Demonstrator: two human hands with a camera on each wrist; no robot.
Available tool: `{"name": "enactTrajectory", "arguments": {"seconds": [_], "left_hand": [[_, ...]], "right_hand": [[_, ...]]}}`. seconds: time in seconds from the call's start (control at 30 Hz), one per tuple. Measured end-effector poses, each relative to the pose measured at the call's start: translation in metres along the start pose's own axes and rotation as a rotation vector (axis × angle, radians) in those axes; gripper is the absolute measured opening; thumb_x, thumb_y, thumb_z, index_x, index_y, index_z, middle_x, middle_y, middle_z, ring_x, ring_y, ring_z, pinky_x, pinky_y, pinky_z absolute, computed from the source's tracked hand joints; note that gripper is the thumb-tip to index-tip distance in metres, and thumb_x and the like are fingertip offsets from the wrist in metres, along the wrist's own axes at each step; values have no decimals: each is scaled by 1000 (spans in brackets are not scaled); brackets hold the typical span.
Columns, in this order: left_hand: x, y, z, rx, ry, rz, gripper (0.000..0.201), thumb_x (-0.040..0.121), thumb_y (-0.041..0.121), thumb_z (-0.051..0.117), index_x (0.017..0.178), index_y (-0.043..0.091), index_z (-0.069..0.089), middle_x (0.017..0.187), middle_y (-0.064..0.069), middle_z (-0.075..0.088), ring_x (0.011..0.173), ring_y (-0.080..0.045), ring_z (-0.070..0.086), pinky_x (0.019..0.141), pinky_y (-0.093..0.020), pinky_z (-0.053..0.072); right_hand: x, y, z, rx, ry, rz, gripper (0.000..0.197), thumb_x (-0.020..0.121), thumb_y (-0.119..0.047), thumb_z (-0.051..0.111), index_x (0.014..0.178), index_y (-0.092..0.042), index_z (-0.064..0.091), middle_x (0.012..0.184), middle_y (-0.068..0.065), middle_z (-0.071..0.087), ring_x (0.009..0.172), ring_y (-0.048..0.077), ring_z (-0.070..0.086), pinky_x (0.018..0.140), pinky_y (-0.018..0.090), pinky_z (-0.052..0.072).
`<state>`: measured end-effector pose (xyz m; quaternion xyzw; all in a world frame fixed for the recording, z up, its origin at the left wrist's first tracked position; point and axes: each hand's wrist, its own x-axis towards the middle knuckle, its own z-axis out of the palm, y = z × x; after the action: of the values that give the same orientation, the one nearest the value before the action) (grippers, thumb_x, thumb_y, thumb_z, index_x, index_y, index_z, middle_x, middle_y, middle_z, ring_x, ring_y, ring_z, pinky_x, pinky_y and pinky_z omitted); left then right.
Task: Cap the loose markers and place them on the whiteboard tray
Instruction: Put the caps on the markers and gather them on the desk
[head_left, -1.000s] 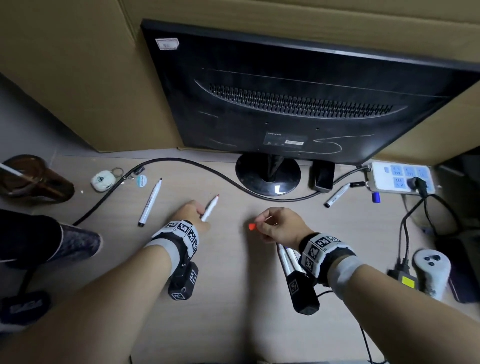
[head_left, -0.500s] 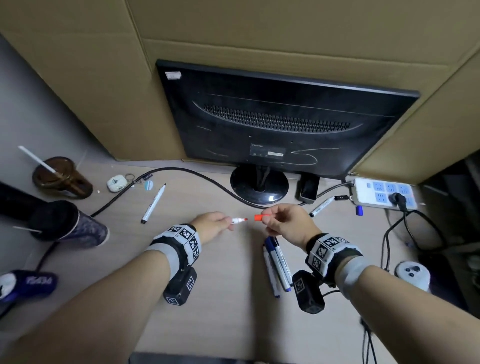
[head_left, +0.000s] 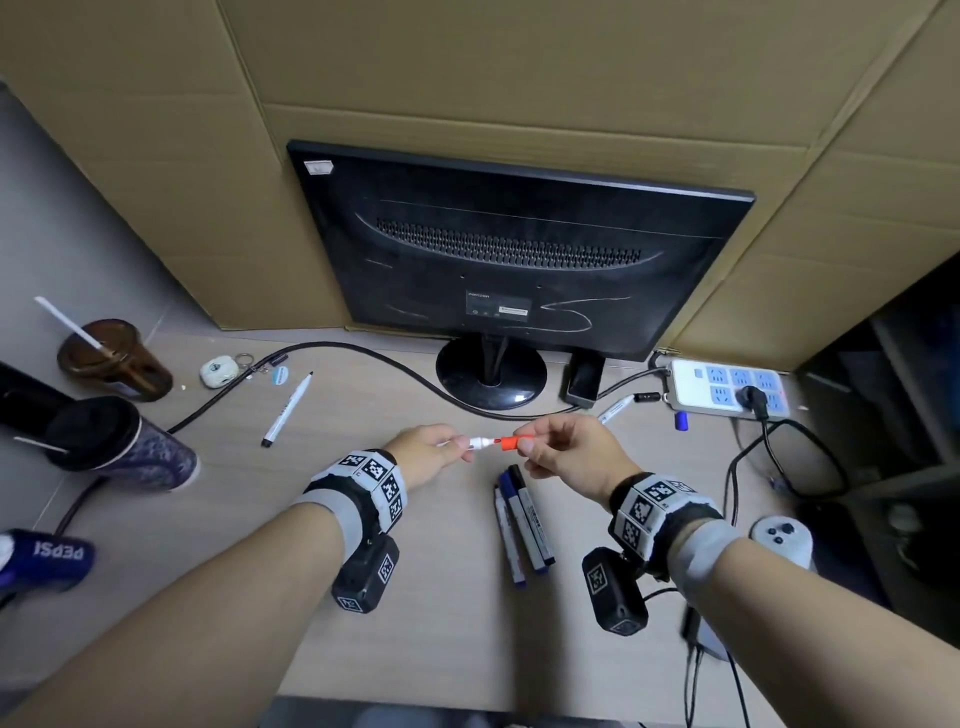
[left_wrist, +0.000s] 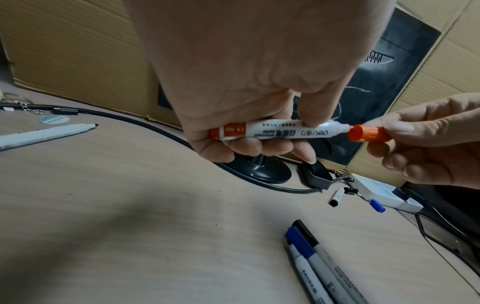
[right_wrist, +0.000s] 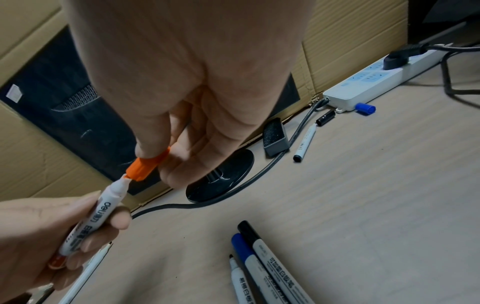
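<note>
marker (left_wrist: 272, 131) in left fingers (left_wrist: 262, 147) — cap (left_wrist: 366, 133) pinched by right fingers (left_wrist: 400, 128).

Wooden desk (head_left: 441, 597): markers (head_left: 522, 525), monitor (head_left: 491, 371), power strip (head_left: 727, 387).

Matt pale wood-grain desk (head_left: 441, 597), ribbed brown cardboard (head_left: 519, 67), glossy black plastic monitor stand (head_left: 491, 371), smooth orange plastic cap (left_wrist: 369, 133).
</note>
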<state>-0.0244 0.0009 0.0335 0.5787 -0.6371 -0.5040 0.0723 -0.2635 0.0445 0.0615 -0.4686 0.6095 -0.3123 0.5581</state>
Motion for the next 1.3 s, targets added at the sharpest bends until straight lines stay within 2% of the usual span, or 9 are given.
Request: {"name": "enactTrajectory", "arguments": {"seconds": [0.2,0.3,0.43,0.57,0.77,0.93,1.07,1.13,1.3], "left_hand": [[-2,1,7,-10,-14,16,30,96,48,51,93,30,75,71,11,49,71,-14,47,74,-29,38],[-3,6,9,-1,-54,49,27,104,36,50,98,29,75,73,8,50,70,-16,45,71,-28,37],[-5,12,6,42,-53,87,25,104,32,52,103,26,76,80,8,62,65,-6,48,68,-25,39],[-8,14,3,71,-57,144,26,104,30,52,90,34,74,73,10,61,64,-9,48,69,-28,40],[-9,14,3,56,-79,189,31,106,29,49,86,34,73,70,8,55,66,-15,46,68,-29,39],[-10,13,4,-3,-82,192,35,107,28,47,84,36,72,70,6,56,62,-8,48,68,-27,41],[-13,13,1,-19,-124,141,29,106,29,49,93,31,74,76,9,68,65,-9,57,71,-23,48],[-15,10,5,-35,-178,94,23,103,31,53,93,29,73,83,4,77,69,-16,63,74,-29,52],[-14,-14,31,-74,-231,-125,10,98,24,63,97,15,58,89,-9,77,63,-22,65,61,-36,55]], "right_hand": [[-7,2,-4,22,-9,-5,9,95,-2,69,103,0,72,76,6,70,65,16,67,69,28,64],[-9,1,-1,14,-27,-14,8,93,-4,71,99,-9,74,76,8,70,66,17,68,70,30,64],[-8,2,-1,0,-16,-17,8,93,-6,73,100,-8,76,77,9,73,68,20,70,74,35,64],[-9,-2,-1,-71,-27,-18,12,94,-6,71,101,2,76,72,6,72,66,15,70,72,31,64],[-9,-15,-3,-168,-36,-44,9,95,-9,71,90,-5,78,77,17,76,66,21,73,77,37,65],[-7,-24,-4,-166,-14,-48,9,94,-12,73,94,-5,78,76,11,78,67,19,75,76,35,65],[-8,-19,-2,-201,-29,-37,9,94,-14,72,97,-7,78,83,15,79,68,17,75,74,31,65],[-8,-10,3,-239,-16,-17,8,95,-15,72,99,-10,77,82,10,79,66,13,75,75,30,65],[-6,27,8,-247,48,102,14,97,-14,66,110,-15,71,86,8,75,71,23,76,76,38,66]]}}
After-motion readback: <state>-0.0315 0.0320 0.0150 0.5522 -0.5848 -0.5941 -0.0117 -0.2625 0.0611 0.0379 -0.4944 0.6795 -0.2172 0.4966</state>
